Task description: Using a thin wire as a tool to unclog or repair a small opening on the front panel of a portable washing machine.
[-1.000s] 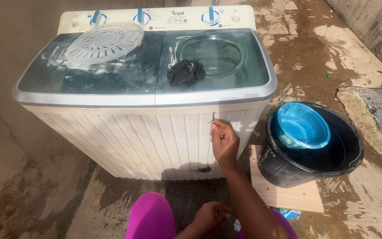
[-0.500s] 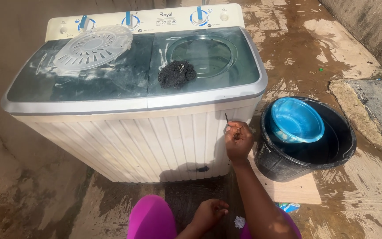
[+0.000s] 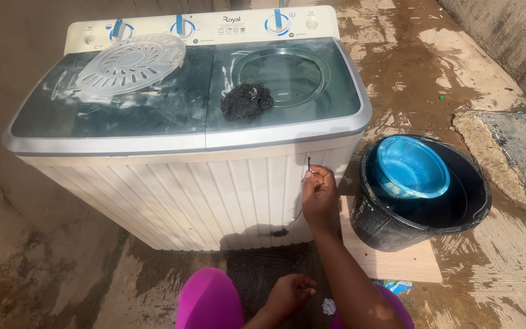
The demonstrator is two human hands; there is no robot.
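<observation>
One thin dark strand pinched in right hand [image 3: 319,196] fingertips at washing machine [image 3: 202,201] front-right corner: keep pinch tight, pull slow along ribbed panel; left hand [image 3: 288,292] loosely curled, empty.

The thin dark strand [image 3: 309,163] is too small to identify.

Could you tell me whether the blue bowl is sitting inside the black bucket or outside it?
Inside. The blue bowl rests tilted within the rim of the black bucket, which stands on a flat board beside the washing machine.
</observation>
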